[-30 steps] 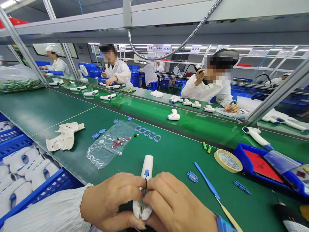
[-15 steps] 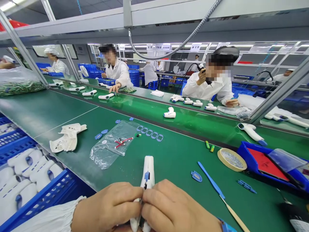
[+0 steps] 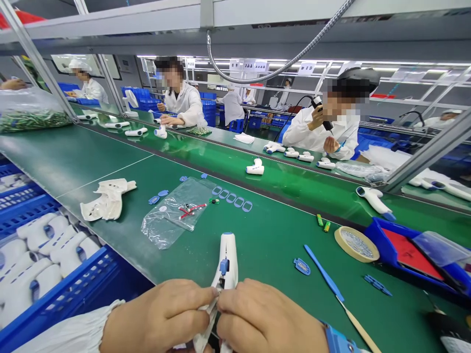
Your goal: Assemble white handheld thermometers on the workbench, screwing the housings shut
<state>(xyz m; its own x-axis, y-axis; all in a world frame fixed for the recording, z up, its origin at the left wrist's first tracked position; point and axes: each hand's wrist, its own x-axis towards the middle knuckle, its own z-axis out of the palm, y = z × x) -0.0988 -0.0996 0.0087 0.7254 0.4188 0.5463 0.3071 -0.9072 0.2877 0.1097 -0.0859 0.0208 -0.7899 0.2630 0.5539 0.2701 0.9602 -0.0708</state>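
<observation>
Near the bottom middle, a white thermometer gun with a blue trigger points away from me. Its handle is split along the seam, with a gap between the two shell halves. My left hand is closed on the left half of the handle. Fingers of my right hand grip the right half. The lower end of the handle is partly hidden by my hands. To the right lie a blue oval cover and a spatula-like tool with a blue end.
White shell halves and a clear plastic bag with red wires lie left. Blue crates of white housings stand at lower left. A tape roll with screws and a blue tray are right. Co-workers sit beyond the green conveyor.
The handle halves have spread wider apart between my hands. My view has shifted slightly. Across the conveyor, a co-worker has lowered a black tool toward their other hand.
</observation>
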